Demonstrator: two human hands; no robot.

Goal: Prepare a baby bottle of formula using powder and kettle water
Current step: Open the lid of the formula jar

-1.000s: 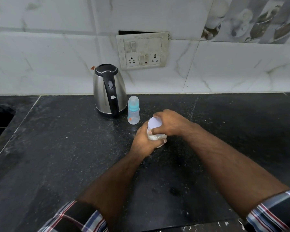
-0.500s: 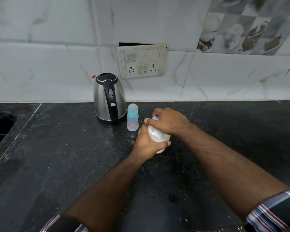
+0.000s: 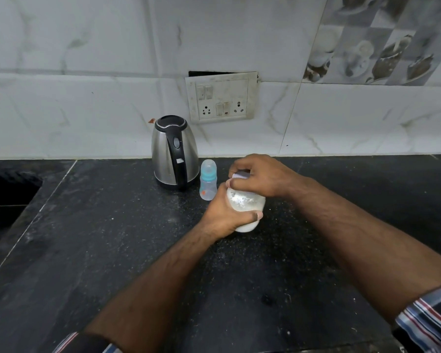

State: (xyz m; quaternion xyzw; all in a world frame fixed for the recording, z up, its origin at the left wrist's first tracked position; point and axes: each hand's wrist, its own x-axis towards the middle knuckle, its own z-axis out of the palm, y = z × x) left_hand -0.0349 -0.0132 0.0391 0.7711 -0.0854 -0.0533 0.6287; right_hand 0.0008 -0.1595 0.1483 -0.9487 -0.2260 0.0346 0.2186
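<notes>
The left hand (image 3: pixel 223 212) was wrapped around a clear jar (image 3: pixel 245 207) of white powder at the counter's centre, and the right hand (image 3: pixel 259 178) gripped its pale lid (image 3: pixel 240 176) from above. The capped baby bottle (image 3: pixel 208 180) stood just beside it at ten o'clock, the kettle (image 3: pixel 175 152) beyond. To unscrew cleanly, the jar probably needed keeping upright and steady so no powder spilled.
</notes>
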